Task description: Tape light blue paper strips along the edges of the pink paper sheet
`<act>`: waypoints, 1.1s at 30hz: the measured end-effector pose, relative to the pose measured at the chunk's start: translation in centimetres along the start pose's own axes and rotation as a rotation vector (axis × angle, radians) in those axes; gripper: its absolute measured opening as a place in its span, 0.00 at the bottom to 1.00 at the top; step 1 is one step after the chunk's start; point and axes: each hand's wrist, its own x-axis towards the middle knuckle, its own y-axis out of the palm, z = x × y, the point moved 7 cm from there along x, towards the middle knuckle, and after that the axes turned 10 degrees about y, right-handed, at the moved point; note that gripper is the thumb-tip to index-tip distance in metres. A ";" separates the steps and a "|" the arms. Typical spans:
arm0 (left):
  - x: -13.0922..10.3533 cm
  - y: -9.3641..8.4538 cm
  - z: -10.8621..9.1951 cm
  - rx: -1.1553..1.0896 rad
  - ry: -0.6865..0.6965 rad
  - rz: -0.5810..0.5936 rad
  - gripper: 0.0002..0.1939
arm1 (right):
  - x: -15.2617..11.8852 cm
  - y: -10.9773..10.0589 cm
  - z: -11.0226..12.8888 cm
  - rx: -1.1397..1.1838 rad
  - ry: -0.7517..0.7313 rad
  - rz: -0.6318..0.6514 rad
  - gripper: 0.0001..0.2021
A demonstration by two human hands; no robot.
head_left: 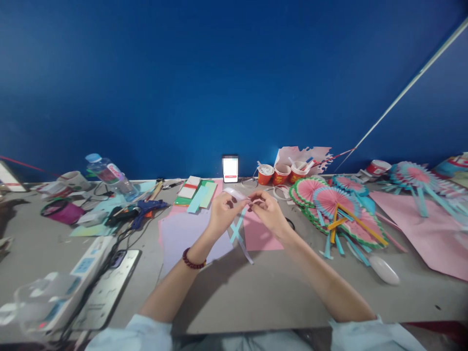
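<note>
My left hand (223,208) and my right hand (266,210) meet over the middle of the table, thumbs and fingertips pinched close together. Between them is a pale lavender strip (245,252); its lower end hangs down below my fingers, and a whitish glossy part shows above my left hand. Whether that is paper or ribbon I cannot tell. Light blue strips (237,233) form a cross just under the hands. Beneath lie a lavender sheet (193,239) to the left and a pink sheet (261,236) to the right. The exact pinch point is blurred.
Pleated paper fans (336,202) lie at the right, near a white computer mouse (383,270). Red cups (282,174) and an upright phone (230,169) stand along the blue wall. Leftward are a blue glue gun (146,209), a bottle (111,175) and a power strip (78,278).
</note>
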 end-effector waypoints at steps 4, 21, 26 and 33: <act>0.4 -0.4 -0.7 0.105 0.104 -0.012 0.05 | 0.0 0.1 0.0 -0.008 -0.005 0.006 0.12; 0.3 -0.3 0.0 -0.155 -0.087 -0.027 0.07 | 0.0 0.8 -0.3 0.005 0.115 0.132 0.13; 0.3 -0.1 -0.3 -0.169 -0.101 -0.018 0.08 | 0.0 0.8 -0.4 -0.003 0.113 0.103 0.11; 0.0 0.0 -0.2 -0.172 -0.104 -0.012 0.08 | 0.0 0.6 -0.3 -0.005 0.103 0.076 0.09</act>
